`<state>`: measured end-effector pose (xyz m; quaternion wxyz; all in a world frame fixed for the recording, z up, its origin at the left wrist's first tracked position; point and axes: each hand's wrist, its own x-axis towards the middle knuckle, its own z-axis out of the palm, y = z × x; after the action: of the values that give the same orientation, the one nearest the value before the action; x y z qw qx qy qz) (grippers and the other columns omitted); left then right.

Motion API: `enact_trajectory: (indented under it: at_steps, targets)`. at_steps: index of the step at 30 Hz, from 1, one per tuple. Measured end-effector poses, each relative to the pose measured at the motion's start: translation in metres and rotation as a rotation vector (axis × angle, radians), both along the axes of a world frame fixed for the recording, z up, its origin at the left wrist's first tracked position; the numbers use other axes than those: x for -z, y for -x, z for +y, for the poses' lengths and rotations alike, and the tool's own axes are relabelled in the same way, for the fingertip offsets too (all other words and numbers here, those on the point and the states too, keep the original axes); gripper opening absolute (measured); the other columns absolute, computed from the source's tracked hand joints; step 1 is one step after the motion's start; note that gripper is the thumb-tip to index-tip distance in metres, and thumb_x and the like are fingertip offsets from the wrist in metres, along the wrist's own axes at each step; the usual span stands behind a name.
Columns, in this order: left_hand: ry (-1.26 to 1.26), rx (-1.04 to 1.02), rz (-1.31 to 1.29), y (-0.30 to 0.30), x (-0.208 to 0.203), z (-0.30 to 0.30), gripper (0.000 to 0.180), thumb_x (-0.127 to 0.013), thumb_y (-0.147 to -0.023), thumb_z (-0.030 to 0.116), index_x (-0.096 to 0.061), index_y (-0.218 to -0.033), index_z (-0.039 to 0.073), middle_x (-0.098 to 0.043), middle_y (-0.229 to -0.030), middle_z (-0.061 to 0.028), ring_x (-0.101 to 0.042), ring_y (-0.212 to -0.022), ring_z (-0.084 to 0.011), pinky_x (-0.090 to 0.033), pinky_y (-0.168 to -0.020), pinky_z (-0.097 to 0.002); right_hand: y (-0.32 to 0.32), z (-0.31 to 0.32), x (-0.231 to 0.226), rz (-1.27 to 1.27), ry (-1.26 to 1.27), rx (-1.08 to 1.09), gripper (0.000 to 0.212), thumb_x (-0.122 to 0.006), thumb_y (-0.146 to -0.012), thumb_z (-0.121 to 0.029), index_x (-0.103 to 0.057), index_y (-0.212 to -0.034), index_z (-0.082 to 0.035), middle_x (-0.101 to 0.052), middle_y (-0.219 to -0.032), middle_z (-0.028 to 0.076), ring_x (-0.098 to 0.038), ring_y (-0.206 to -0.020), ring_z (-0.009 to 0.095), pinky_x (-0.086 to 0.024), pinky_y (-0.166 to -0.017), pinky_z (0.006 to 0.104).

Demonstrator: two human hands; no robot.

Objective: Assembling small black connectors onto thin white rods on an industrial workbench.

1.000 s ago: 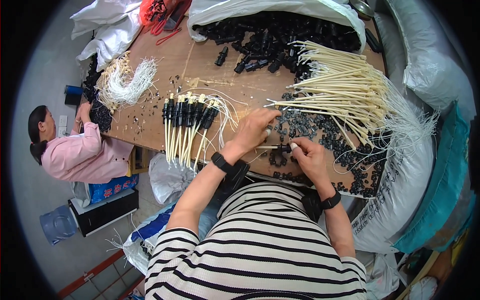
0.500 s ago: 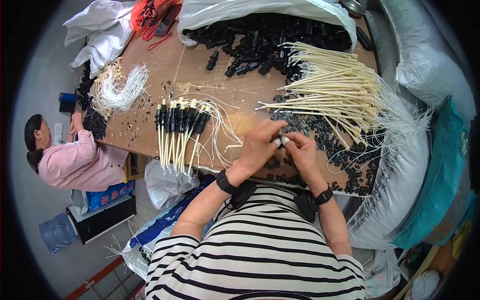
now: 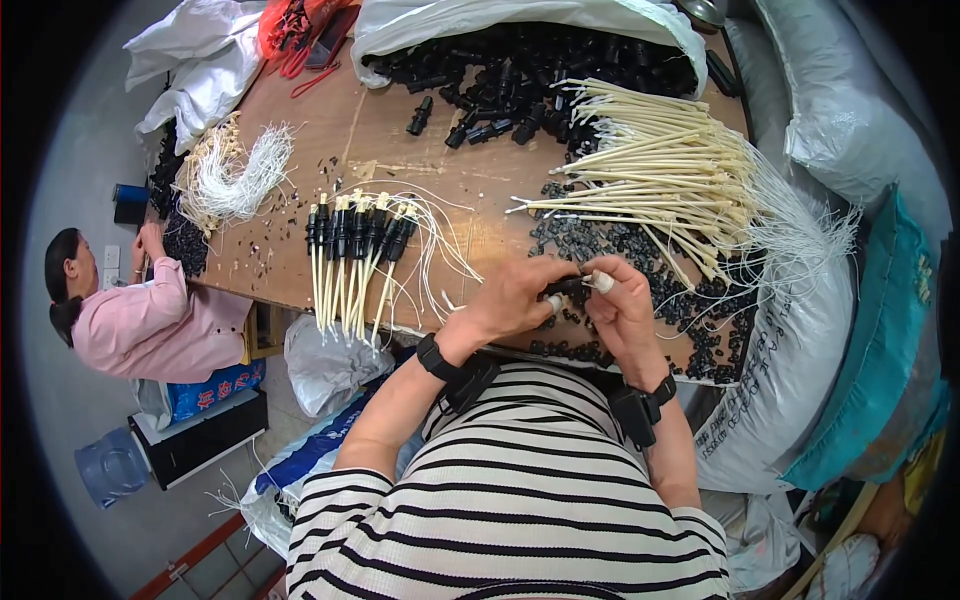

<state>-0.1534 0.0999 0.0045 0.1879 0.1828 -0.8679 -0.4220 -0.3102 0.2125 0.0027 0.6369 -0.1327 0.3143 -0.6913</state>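
My left hand (image 3: 512, 298) is closed around a dark black part (image 3: 566, 287) whose end shows between my two hands. A pale tube end seems to stick out on the wrist side of this hand. My right hand (image 3: 625, 308) pinches at the part's other end, thumb and forefinger together; any small piece between them is too small to make out. White wraps cover some fingertips. Under and beyond the hands lie many small black clips (image 3: 640, 245). To the left is a row of black connectors (image 3: 355, 235) with cream tubes (image 3: 345, 300) and white cords.
A large pile of cream tubes (image 3: 670, 170) with white cords lies at right. Behind it, a white sack (image 3: 420, 25) spills black connectors (image 3: 500, 85). White cord bundles (image 3: 240, 180) lie at far left, where a person in pink (image 3: 140, 315) sits. Full sacks (image 3: 800, 330) border the table's right.
My right hand has lifted and turned, its fingers now higher beside the left. The black part now shows between the hands. My left hand has shifted slightly.
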Motion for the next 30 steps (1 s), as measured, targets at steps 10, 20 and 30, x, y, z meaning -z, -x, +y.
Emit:
enact_trajectory:
  at_steps: [10, 20, 30]
  targets:
    - [0.008, -0.133, -0.123, -0.006, 0.001, -0.006, 0.036, -0.061, -0.068, 0.003, -0.065, -0.105, 0.005, -0.067, -0.081, -0.0132, -0.066, -0.068, -0.0267, -0.052, -0.061, -0.0345, -0.009, -0.006, -0.015, 1.470, 0.012, 0.018, 0.025, -0.067, -0.081, -0.005, -0.070, -0.105, -0.005, -0.065, -0.065, 0.004, -0.054, -0.052, 0.006, -0.043, -0.051, 0.0245]
    - [0.230, -0.350, 0.020, -0.035, -0.022, -0.008, 0.025, -0.064, -0.068, 0.005, -0.065, -0.093, 0.010, -0.064, -0.077, -0.0082, -0.062, -0.070, -0.0276, -0.048, -0.061, -0.0380, -0.036, -0.035, -0.024, 1.500, 0.022, -0.017, 0.034, -0.072, -0.078, -0.008, -0.062, -0.110, -0.003, -0.058, -0.068, 0.006, -0.054, -0.057, 0.015, -0.043, -0.052, 0.0285]
    - [0.698, -0.880, -0.155, -0.148, -0.032, -0.092, 0.017, -0.061, -0.066, 0.011, -0.064, -0.082, 0.009, -0.062, -0.086, -0.0059, -0.055, -0.099, -0.0251, -0.031, -0.100, -0.0453, -0.043, -0.053, -0.041, 1.385, 0.288, -0.114, 0.011, -0.065, -0.082, -0.005, -0.067, -0.090, 0.002, -0.068, -0.097, 0.014, -0.064, -0.079, 0.020, -0.049, -0.070, 0.0291]
